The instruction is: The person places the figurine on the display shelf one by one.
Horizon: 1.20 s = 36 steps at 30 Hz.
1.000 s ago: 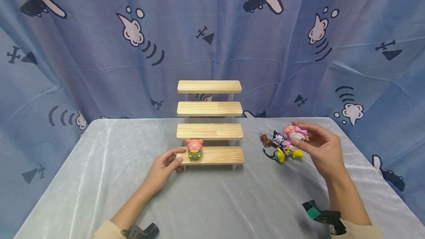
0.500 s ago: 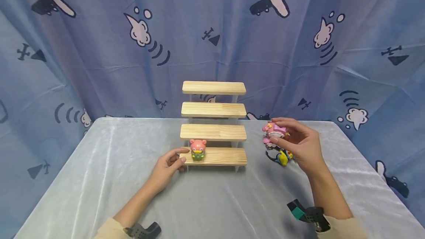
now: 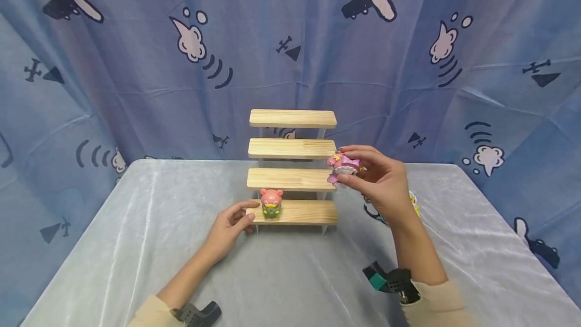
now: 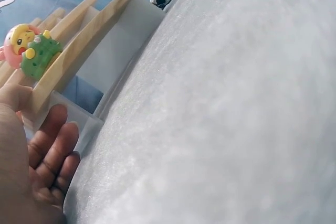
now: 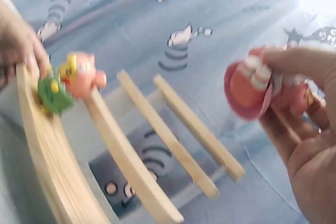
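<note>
The right hand (image 3: 383, 180) pinches a pink figurine (image 3: 344, 167) between thumb and fingers (image 3: 363, 153), in the air by the right end of the second-lowest board (image 3: 292, 179). The figurine lies tilted, its long axis roughly sideways; in the right wrist view its round, pink-rimmed end points away from the palm, toward the boards. The left hand (image 3: 229, 222) grips the left end of the lowest board (image 3: 308, 212). There a pink-and-green figurine (image 3: 271, 204) stands upright, facing the counter's (image 3: 290, 276) near side.
</note>
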Each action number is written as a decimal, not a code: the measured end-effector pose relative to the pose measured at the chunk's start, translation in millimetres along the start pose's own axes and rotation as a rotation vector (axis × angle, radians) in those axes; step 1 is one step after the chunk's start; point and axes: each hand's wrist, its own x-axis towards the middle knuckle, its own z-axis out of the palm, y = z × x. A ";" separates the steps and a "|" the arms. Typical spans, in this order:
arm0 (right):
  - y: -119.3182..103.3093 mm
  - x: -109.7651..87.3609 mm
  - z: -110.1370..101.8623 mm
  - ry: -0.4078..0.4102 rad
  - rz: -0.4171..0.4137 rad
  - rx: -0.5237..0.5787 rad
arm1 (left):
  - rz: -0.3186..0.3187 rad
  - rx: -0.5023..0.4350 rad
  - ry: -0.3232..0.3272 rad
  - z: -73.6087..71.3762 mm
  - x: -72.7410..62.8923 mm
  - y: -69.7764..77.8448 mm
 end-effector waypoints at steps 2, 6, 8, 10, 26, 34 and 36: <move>1.4 -2.6 3.1 0.012 0.004 0.010 | 0.000 -0.001 -0.006 1.3 0.5 -0.3; 7.6 -9.0 5.0 0.002 -0.002 0.035 | 0.015 -0.016 -0.015 3.7 0.4 -1.2; 11.3 -10.9 5.6 -0.018 -0.013 0.057 | 0.027 -0.020 -0.014 3.8 -0.4 -1.3; 14.6 -11.3 6.4 -0.037 -0.022 0.066 | 0.030 -0.019 -0.007 3.5 -1.2 -1.1; 38.7 -7.9 11.7 -0.135 0.043 -0.077 | 0.028 0.022 -0.009 -1.4 -0.5 1.0; 48.1 -10.1 14.5 -0.209 0.089 -0.141 | 0.048 0.013 -0.012 -1.4 -1.4 2.8; 49.8 -10.0 15.8 -0.221 0.107 -0.148 | 0.050 0.014 -0.012 -1.5 -1.2 2.5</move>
